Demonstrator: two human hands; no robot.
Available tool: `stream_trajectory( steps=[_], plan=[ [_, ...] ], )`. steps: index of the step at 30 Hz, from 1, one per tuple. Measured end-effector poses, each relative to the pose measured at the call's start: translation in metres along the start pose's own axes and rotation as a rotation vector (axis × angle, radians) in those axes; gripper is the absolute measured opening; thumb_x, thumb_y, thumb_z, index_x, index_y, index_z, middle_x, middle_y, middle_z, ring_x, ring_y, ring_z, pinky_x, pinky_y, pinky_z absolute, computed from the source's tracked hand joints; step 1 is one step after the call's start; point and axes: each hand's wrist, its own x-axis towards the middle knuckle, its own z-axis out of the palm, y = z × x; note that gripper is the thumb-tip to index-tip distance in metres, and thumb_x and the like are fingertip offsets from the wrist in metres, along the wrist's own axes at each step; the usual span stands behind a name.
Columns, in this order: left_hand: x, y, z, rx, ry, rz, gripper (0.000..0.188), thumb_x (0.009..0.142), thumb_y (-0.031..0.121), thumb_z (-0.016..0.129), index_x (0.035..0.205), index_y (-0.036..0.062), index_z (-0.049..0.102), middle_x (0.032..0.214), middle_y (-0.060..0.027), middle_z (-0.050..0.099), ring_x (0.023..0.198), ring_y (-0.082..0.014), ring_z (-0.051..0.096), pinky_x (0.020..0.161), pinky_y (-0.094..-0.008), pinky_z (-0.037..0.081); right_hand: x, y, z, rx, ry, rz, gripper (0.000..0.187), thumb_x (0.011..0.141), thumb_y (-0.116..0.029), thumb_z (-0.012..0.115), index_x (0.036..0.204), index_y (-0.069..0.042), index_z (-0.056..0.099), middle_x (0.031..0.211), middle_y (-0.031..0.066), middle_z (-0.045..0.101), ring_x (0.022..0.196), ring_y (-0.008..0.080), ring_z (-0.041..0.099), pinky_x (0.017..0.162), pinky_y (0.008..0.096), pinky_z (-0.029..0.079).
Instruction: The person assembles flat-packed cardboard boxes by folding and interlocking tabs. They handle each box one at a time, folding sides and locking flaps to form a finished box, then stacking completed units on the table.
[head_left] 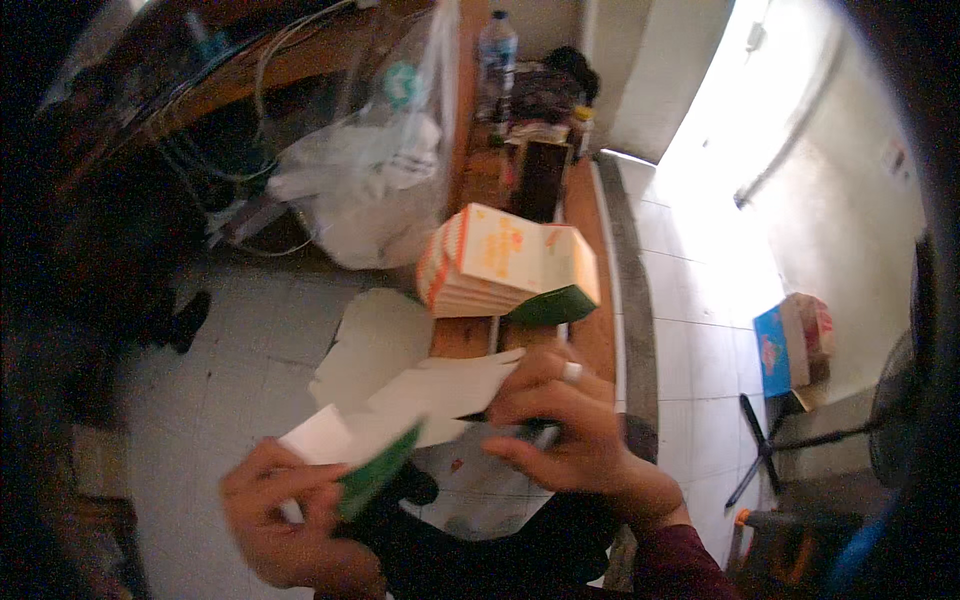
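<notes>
My left hand (pixel 290 510) is closed on one end of a flat paper carton blank (pixel 440 393), its plain pale side up and a green flap (pixel 380 473) standing near the thumb. The blank reaches away to the right, partly blurred. At its far right end is my right hand (pixel 565 415), with a ring on one finger. Its curled fingers touch the blank's edge while the thumb stays apart from them. Just beyond, a stack of nested white and orange cartons (pixel 500 255) with a green end panel lies on its side on a wooden bench (pixel 590 350).
A pale cut sheet (pixel 370 345) lies left of the bench. Farther back are a plastic bag (pixel 370 190), a water bottle (pixel 497 60) and a dark box (pixel 540 175). Cables hang at the upper left. On the right stand a blue box (pixel 775 350) and a fan (pixel 890 400).
</notes>
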Motion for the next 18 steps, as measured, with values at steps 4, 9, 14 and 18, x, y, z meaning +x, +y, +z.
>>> stream_trajectory(
  steps=[4, 9, 14, 18],
  plan=[
    [-0.025, 0.004, -0.050, 0.269, 0.261, -0.163, 0.020, 0.078, 0.024, 0.070, 0.077, 0.0044, 0.066, 0.068, -0.0078, 0.053, 0.063, -0.0207, 0.048, 0.056, -0.0309, 0.040, -0.013, 0.002, 0.001, 0.075, -0.174, 0.127, 0.020, 0.082, -0.022, 0.068, 0.088, -0.003, 0.064, 0.089, 0.0115, 0.066, 0.082, 0.0220, 0.063, 0.071, 0.0333, 0.046],
    [-0.015, 0.036, 0.029, 0.156, -0.247, -0.015, 0.015, 0.071, 0.015, 0.073, 0.082, 0.0061, 0.068, 0.069, -0.0084, 0.059, 0.066, -0.0213, 0.059, 0.055, -0.0345, 0.045, -0.010, 0.012, 0.041, 0.411, -0.247, 0.419, 0.043, 0.089, -0.032, 0.061, 0.118, -0.002, 0.053, 0.099, 0.0174, 0.064, 0.089, 0.0340, 0.062, 0.084, 0.0392, 0.048],
    [-0.009, 0.022, 0.099, 0.068, -0.505, 0.030, 0.056, 0.073, 0.016, 0.071, 0.122, 0.0002, 0.048, 0.107, -0.0200, 0.053, 0.095, -0.0385, 0.056, 0.080, -0.0427, 0.049, -0.010, 0.016, 0.031, 0.407, -0.189, 0.590, 0.025, 0.093, -0.020, 0.051, 0.110, -0.003, 0.056, 0.095, 0.0168, 0.065, 0.089, 0.0323, 0.063, 0.076, 0.0368, 0.049],
    [0.003, 0.008, 0.100, -0.176, -0.499, -0.157, 0.056, 0.080, 0.020, 0.067, 0.125, -0.0022, 0.043, 0.118, -0.0247, 0.048, 0.111, -0.0388, 0.051, 0.089, -0.0418, 0.048, -0.017, 0.027, 0.031, 0.051, -0.067, 0.360, 0.029, 0.084, -0.009, 0.054, 0.112, -0.006, 0.059, 0.098, 0.0171, 0.063, 0.088, 0.0344, 0.062, 0.076, 0.0393, 0.050]
  ],
)
